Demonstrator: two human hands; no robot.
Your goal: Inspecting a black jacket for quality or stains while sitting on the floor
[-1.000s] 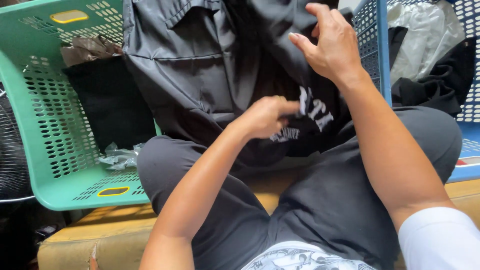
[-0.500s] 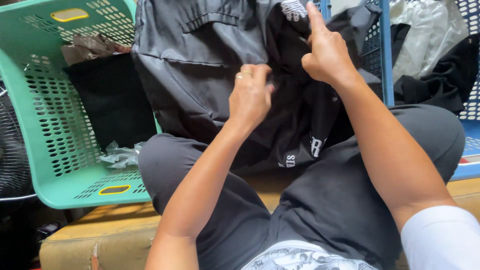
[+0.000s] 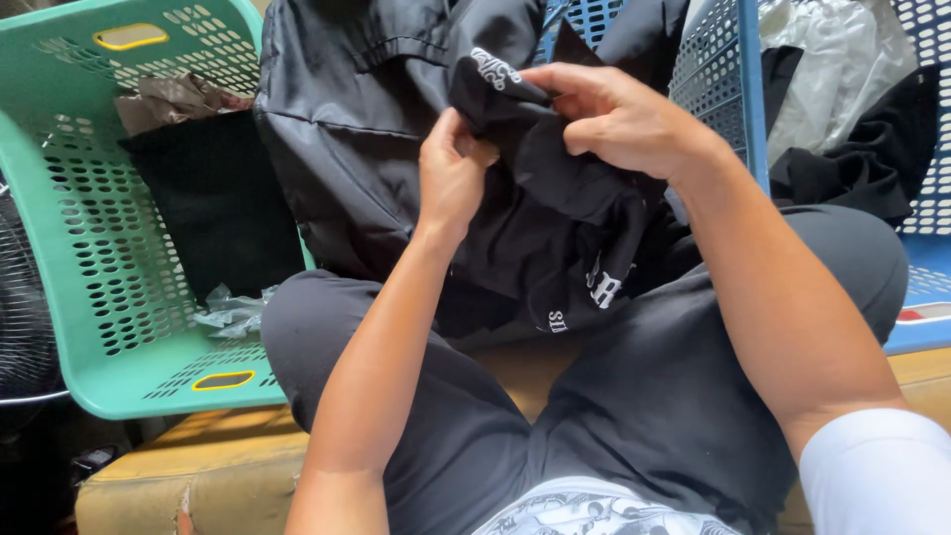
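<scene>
The black garment (image 3: pixel 396 139) hung over the lap, between the green basket (image 3: pixel 89 297) and the blue basket (image 3: pixel 743 109). A firm pinch close to the bunched fold would have kept it tidy, I judged. Little room lay either side. The right hand (image 3: pixel 619 119) and the left hand (image 3: pixel 451 178) both gripped the fold.

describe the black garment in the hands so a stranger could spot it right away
Between the green basket and the blue basket, look above the lap. The black garment is gripped by left hand and right hand; unlike other dark cloth, it bears white lettering.
</scene>
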